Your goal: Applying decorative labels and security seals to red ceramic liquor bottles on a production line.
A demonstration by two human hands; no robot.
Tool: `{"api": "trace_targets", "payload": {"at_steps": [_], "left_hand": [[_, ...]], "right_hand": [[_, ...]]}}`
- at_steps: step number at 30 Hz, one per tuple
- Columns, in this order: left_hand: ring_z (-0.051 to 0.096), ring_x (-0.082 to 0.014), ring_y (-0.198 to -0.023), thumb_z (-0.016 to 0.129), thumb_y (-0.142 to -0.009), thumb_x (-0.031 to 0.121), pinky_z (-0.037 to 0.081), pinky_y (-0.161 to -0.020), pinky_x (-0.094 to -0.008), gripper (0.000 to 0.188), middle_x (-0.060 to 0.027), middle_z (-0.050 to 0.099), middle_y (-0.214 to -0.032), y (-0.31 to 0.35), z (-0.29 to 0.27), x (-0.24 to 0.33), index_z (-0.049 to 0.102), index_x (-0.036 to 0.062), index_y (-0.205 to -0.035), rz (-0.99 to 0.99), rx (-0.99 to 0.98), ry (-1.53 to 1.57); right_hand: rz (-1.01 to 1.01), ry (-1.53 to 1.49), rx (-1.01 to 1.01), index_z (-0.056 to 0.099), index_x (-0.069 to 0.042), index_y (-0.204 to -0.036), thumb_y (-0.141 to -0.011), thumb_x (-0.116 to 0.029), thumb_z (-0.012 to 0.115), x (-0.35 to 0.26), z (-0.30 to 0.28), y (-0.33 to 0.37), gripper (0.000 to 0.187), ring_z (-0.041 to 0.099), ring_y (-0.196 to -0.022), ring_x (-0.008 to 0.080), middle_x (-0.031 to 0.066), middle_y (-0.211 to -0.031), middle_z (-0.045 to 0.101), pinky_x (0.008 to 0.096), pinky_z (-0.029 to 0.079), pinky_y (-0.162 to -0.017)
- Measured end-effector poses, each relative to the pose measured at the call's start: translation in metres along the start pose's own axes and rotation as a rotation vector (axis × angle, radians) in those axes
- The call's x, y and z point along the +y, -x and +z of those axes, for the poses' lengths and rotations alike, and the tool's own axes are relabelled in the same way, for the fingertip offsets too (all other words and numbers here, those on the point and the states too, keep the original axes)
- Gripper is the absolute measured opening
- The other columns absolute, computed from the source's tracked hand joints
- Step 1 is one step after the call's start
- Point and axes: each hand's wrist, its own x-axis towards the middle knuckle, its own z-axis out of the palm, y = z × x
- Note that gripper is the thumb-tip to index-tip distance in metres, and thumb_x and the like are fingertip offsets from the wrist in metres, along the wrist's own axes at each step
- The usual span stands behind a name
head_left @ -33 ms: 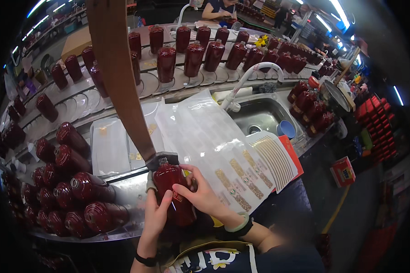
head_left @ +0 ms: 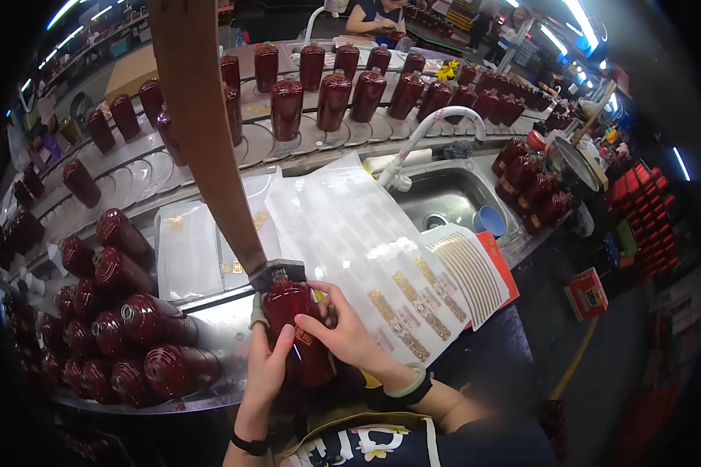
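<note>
A dark red glossy bottle [head_left: 313,370] stands tilted in front of me, held between both hands. My left hand [head_left: 266,370] is closed along its left side, its thumb on the front. Opposite it, my right hand [head_left: 354,336] grips the right side, the thumb pressing by a small gold decal [head_left: 304,336] on the bottle's front. The bottle's neck is close to a dark bracket [head_left: 279,272] at the foot of a brown post [head_left: 202,124]; I cannot tell whether they touch. Sheets of gold decals [head_left: 405,292] lie to the right of the bottle.
Several red bottles [head_left: 152,319] lie stacked at left. More bottles [head_left: 287,109] stand on a conveyor [head_left: 257,152] beyond the bench. At right are a sink [head_left: 440,191], a white faucet [head_left: 413,140], a blue cup [head_left: 489,220] and a red box [head_left: 586,294]. Another person [head_left: 375,19] sits across.
The conveyor's near row of bottles has shifted slightly right, while the far row has slid slightly left. My hands and the held bottle look the same.
</note>
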Motion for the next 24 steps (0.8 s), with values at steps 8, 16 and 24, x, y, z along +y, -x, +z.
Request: {"api": "trace_targets", "payload": {"at_steps": [8, 16, 24], "left_hand": [[0.059, -0.0186, -0.121, 0.057, -0.105, 0.012, 0.049, -0.103, -0.0333, 0.05, -0.0136, 0.057, -0.137, -0.001, 0.002, 0.008, 0.039, -0.0043, -0.148, 0.004, 0.018, 0.16], [0.06, -0.0195, -0.121, 0.06, -0.103, 0.012, 0.05, -0.103, -0.0338, 0.053, -0.0136, 0.058, -0.136, 0.001, 0.0, 0.002, 0.038, -0.0034, -0.149, 0.05, 0.005, 0.047], [0.06, -0.0191, -0.12, 0.06, -0.103, 0.013, 0.05, -0.102, -0.0333, 0.049, -0.0138, 0.058, -0.135, 0.0, 0.004, 0.007, 0.042, -0.0028, -0.146, 0.031, 0.045, 0.002]], "right_hand": [[-0.013, -0.017, -0.058, 0.048, -0.008, -0.148, -0.088, -0.041, 0.08, 0.004, -0.005, -0.001, 0.076, 0.047, -0.071, 0.0091, -0.003, -0.082, 0.047, 0.0265, 0.042, -0.065], [-0.019, -0.017, -0.071, 0.045, -0.008, -0.149, -0.088, -0.038, 0.08, -0.002, -0.004, 0.004, 0.076, 0.044, -0.071, 0.008, -0.0034, -0.082, 0.044, 0.0252, 0.04, -0.065], [0.018, -0.072, -0.058, 0.048, -0.007, -0.147, -0.089, -0.034, 0.08, -0.001, -0.001, 0.002, 0.072, 0.044, -0.071, 0.0072, -0.004, -0.081, 0.044, 0.0242, 0.039, -0.064]]}}
